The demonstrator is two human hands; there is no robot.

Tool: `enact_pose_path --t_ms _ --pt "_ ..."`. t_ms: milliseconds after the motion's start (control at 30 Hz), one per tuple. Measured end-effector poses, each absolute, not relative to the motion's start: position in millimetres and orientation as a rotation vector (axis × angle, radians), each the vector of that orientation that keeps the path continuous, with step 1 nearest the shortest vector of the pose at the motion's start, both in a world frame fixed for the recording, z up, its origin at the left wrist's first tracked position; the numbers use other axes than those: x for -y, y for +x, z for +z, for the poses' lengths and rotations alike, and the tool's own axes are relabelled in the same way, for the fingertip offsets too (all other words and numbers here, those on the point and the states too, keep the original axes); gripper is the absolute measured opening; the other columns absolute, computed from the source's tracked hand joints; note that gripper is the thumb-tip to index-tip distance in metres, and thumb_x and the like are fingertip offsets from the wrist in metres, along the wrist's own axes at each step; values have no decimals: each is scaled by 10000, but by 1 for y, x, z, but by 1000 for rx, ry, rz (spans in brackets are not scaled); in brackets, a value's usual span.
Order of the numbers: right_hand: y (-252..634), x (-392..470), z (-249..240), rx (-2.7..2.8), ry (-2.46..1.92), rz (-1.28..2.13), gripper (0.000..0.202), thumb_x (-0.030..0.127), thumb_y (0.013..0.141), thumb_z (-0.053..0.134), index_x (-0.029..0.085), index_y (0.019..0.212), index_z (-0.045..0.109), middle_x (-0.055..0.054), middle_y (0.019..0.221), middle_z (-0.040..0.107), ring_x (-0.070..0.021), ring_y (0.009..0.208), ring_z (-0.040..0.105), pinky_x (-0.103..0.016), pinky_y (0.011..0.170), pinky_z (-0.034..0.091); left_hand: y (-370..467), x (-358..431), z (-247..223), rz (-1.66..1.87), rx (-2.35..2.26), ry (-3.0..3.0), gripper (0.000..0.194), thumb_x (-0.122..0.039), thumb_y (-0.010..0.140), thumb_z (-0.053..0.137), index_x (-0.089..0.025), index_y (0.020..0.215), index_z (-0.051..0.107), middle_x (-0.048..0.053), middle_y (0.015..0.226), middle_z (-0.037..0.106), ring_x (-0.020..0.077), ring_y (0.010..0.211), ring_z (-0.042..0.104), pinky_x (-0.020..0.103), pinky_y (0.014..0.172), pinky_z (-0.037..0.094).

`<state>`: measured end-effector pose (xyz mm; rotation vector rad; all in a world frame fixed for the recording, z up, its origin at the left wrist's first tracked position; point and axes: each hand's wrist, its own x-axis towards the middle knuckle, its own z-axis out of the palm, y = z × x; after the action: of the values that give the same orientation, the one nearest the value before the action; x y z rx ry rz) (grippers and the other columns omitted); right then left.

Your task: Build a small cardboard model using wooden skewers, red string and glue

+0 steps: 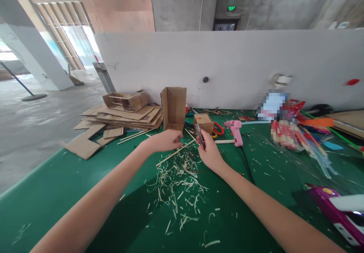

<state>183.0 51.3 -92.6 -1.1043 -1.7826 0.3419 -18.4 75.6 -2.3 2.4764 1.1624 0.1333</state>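
Note:
My right hand [211, 153] is closed around a utility knife [200, 134] with a dark handle, its tip pointing up and away from me. My left hand [166, 141] reaches in from the left with loosely bent fingers, and nothing shows between them. Just below it, a thin wooden stick [173, 154] lies slantwise on the green table, its far end near my right hand. Pale wood shavings [182, 181] are scattered under and in front of both hands. Behind them stand a tall open cardboard box [176, 107] and a small cardboard block [203, 121].
A pink glue gun [236, 131] lies right of my hands, its cord trailing forward. Stacked cardboard sheets [131, 116] are at the left. Red-handled scissors [218, 128] lie behind the block. Packaged sticks [286, 133] and a purple tool [330, 211] are at right.

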Motion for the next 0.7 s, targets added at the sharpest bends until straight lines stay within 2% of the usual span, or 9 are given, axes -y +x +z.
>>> enact_pose_path --t_ms 100,167,233,400,533,600,633,700 --pt "182 -47 -93 1854 -1019 210 627 25 792 382 227 1384 435 -93 1006 539 -205 909 579 -414 857 510 -1 -66 -8 476 -1037 2375 324 -415 869 511 -178 1069 603 82 1047 674 205 927 625 287 775 472" --pt "181 -44 -93 1880 -952 142 622 36 831 373 252 1413 419 -98 1058 518 -204 963 567 -398 873 503 10 -62 -16 728 -985 2202 228 -395 860 532 -187 898 616 49 894 676 188 827 620 284 732 477" --pt "181 -42 -92 1879 -909 117 597 55 871 366 266 1429 406 -102 1087 502 -202 1009 552 -385 887 496 20 -59 -25 867 -992 2090 210 -381 861 523 -185 812 584 29 792 645 174 755 604 282 697 480" --pt "179 -36 -87 1902 -901 90 530 152 940 381 257 1458 350 -116 1129 504 -216 1071 537 -409 937 472 29 -57 -35 1053 -1015 1968 200 -368 850 507 -188 763 513 11 733 579 153 711 574 265 669 482" --pt "177 -30 -84 1978 -999 86 503 230 947 404 198 1445 338 -149 1220 510 -249 1150 503 -449 988 445 10 -67 -11 1206 -1074 1861 159 -347 871 393 -200 845 447 25 778 614 154 724 606 273 689 500" --pt "175 -30 -84 2064 -1068 38 461 227 936 412 143 1390 412 -166 1214 531 -266 1149 492 -461 995 438 -11 -75 4 1167 -1202 1964 160 -346 864 367 -205 846 440 14 734 613 151 648 595 264 634 476" --pt "174 -30 -85 2122 -1104 -2 441 221 927 420 120 1355 452 -174 1208 543 -276 1141 488 -470 994 437 -23 -79 11 1025 -1294 2152 171 -359 855 396 -203 838 464 11 717 608 154 644 588 260 631 458" --pt "172 -30 -87 2245 -1166 -82 393 217 914 436 105 1279 531 -177 1199 567 -293 1129 483 -490 989 430 -46 -85 19 418 -1514 2607 179 -367 825 441 -213 796 527 14 714 610 172 674 580 264 632 415"
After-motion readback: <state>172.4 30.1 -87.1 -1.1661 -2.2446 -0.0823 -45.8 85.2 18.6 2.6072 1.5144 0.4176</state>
